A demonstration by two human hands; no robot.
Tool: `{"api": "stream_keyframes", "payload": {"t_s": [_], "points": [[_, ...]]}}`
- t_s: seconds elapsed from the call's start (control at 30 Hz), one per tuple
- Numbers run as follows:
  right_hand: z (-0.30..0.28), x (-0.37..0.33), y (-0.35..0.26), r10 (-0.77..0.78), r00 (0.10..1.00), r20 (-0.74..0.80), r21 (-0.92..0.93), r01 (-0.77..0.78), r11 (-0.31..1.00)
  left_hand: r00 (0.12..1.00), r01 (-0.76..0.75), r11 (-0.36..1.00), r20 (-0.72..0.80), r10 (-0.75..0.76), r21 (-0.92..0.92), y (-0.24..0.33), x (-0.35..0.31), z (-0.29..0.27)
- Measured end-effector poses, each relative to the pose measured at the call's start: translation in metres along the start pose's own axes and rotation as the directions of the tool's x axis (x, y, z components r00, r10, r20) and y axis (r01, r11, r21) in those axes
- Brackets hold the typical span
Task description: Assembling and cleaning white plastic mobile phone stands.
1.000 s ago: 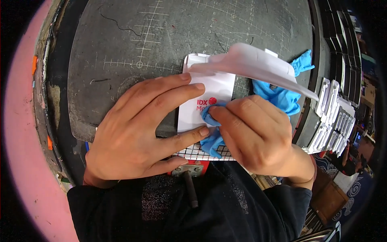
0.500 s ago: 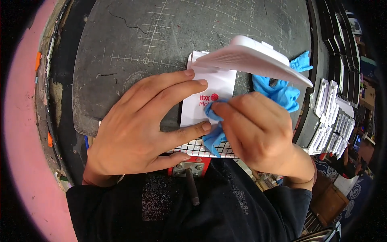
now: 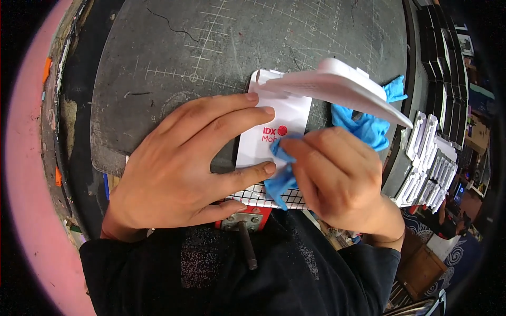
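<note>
A white hinged plastic stand (image 3: 253,152) lies on the dark grey board, its base flat with a small red print on it. The stand's upper panel (image 3: 337,87) is tilted up to the right. My left hand (image 3: 182,163) is spread, fingertips resting on the base's left side and thumb lower down. In a pinch, my right hand (image 3: 337,174) grips a blue cloth (image 3: 282,179) against the base just below the red print. The pinching fingertips are partly hidden by the cloth.
Another crumpled blue cloth (image 3: 366,126) lies behind the raised panel. Several white plastic pieces (image 3: 421,158) sit in stacks at the right, beside dark racks (image 3: 448,79). A red metal clamp (image 3: 258,218) with a rod (image 3: 246,245) juts toward me at the board's front edge.
My right hand and the blue cloth have shifted slightly down, uncovering more of the red print. My left hand stays on the stand. The whole view has moved a little.
</note>
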State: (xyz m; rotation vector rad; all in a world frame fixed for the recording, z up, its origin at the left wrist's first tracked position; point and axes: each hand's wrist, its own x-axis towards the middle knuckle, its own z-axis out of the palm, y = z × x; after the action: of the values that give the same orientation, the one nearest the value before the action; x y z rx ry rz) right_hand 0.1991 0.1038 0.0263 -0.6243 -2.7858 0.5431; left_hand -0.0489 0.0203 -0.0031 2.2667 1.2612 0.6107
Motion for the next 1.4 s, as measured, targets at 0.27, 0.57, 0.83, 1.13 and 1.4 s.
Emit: {"api": "stream_keyframes", "payload": {"t_s": [0.27, 0.57, 0.83, 1.13, 1.4], "points": [[0.007, 0.009, 0.004, -0.154, 0.987, -0.036, -0.081, 0.15, 0.985, 1.0, 0.013, 0.998, 0.013, -0.012, -0.062, -0.001, 0.001, -0.002], [0.008, 0.015, 0.005, -0.209, 0.978, -0.02, -0.079, 0.207, 0.975, 1.0, 0.017, 0.997, 0.005, -0.017, -0.074, -0.001, 0.002, 0.0], [0.008, 0.018, 0.003, -0.19, 0.98, -0.051, -0.032, 0.189, 0.981, 0.999, 0.034, 0.996, -0.01, -0.035, -0.078, 0.001, 0.0, 0.0], [0.012, 0.019, -0.001, -0.118, 0.992, -0.041, -0.067, 0.115, 0.991, 0.999, 0.016, 0.998, -0.047, -0.019, -0.065, 0.0, -0.001, 0.003], [0.012, 0.013, -0.007, -0.047, 0.996, -0.077, -0.081, 0.04, 0.996, 0.996, -0.062, 0.998, -0.063, 0.06, -0.034, -0.005, -0.002, 0.003]]}}
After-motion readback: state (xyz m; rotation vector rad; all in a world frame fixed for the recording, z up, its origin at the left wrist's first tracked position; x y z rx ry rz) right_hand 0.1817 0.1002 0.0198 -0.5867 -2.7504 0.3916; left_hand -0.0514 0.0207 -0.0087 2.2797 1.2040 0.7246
